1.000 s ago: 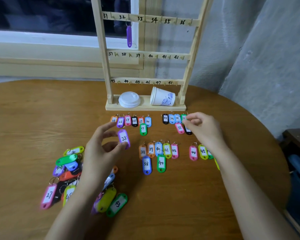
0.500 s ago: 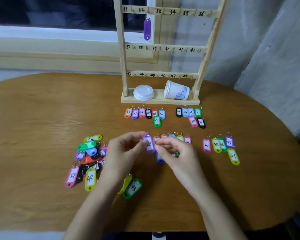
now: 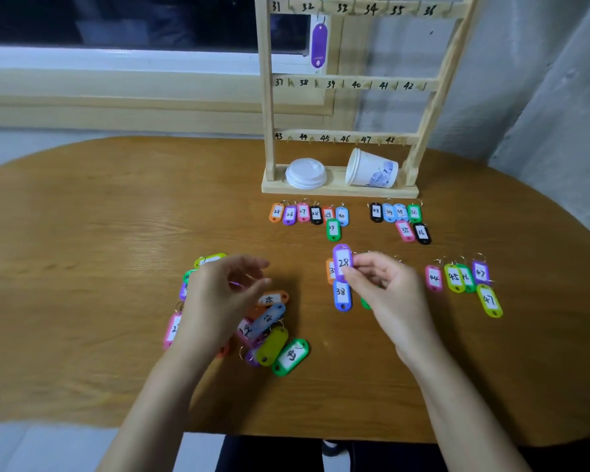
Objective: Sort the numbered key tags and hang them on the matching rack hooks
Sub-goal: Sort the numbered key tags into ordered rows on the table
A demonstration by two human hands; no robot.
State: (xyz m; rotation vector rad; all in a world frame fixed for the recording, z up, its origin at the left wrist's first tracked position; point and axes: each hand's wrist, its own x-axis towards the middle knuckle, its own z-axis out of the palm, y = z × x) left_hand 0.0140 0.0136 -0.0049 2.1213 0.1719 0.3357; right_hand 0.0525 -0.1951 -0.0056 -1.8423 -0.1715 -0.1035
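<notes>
My right hand pinches a purple key tag marked 28 upright just above the table. My left hand hovers with fingers apart, holding nothing, over an unsorted pile of coloured tags. Sorted rows of tags lie in front of the wooden rack: numbers 25 to 30, 33 to 36 and 44 to 47. A blue tag 38 lies under my right hand, whose back hides most of that row. One purple tag hangs near hook 32.
A white lid and a tipped paper cup rest on the rack's base. The round wooden table ends near my body. A window sill runs behind at left, a grey wall at right.
The purple tag 28 passed from my left hand to my right hand. My left hand drew back to the left over the pile. The camera tilted down and shifted.
</notes>
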